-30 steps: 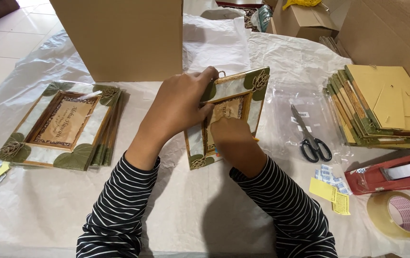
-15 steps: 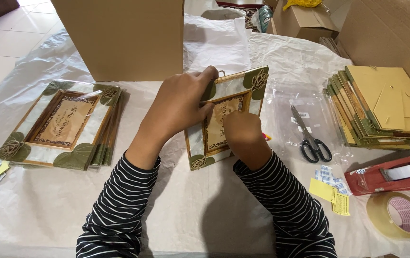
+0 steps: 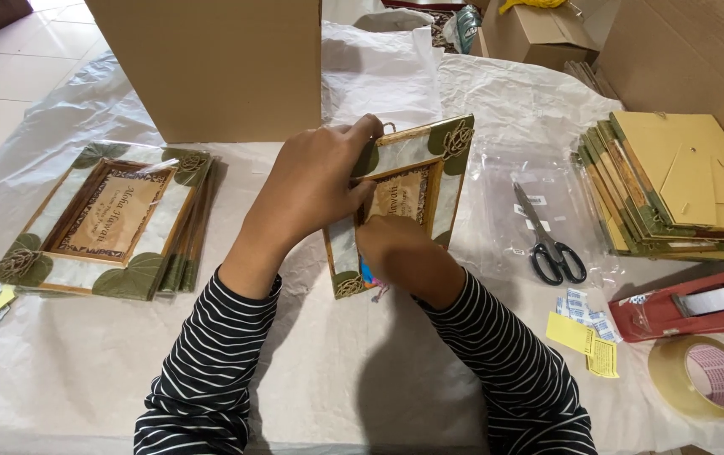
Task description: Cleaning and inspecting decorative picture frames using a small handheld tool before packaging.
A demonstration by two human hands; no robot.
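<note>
A picture frame (image 3: 438, 173) with green leaf corners and pale panels stands tilted up on the covered table, in the middle of the head view. My left hand (image 3: 316, 181) grips its upper left edge, fingers curled over the top. My right hand (image 3: 400, 253) is closed at the frame's lower front, with something small and colourful showing beneath the fingers; what it is I cannot tell. Both arms wear black-and-white striped sleeves.
A stack of matching frames (image 3: 105, 223) lies at the left. More frames lie back-up at the right (image 3: 674, 181). Scissors (image 3: 547, 236) rest on clear plastic. A tape dispenser (image 3: 699, 307), a tape roll (image 3: 703, 375), small packets (image 3: 581, 307) and a cardboard box (image 3: 210, 63) surround the work area.
My right hand slid down from the frame's centre to its lower edge. The left hand and frame stayed almost still.
</note>
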